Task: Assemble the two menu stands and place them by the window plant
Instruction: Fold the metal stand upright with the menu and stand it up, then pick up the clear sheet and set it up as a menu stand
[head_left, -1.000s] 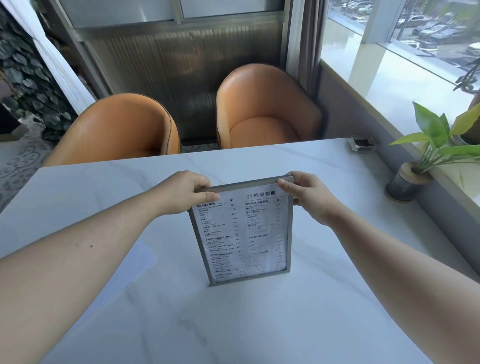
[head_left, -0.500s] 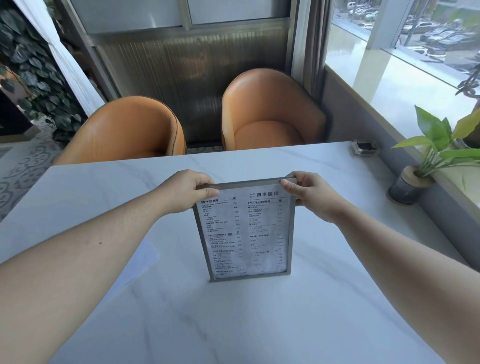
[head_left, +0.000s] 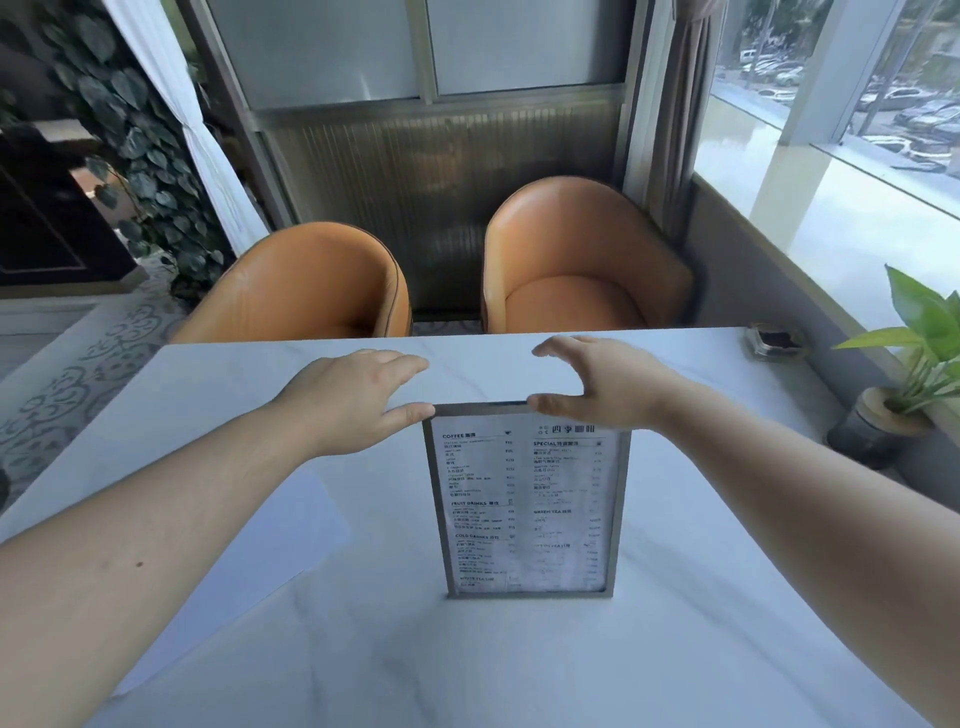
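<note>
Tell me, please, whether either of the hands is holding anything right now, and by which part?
Nothing is gripped. Both hands, left and right, are open, with only the thumbs at the top corners of the upright grey-framed menu stand.

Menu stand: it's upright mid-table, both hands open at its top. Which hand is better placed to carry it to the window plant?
Right, probably. The right hand hovers open at the menu stand's top right corner, on the same side as the potted plant. The left hand would have to reach across the stand.
</note>
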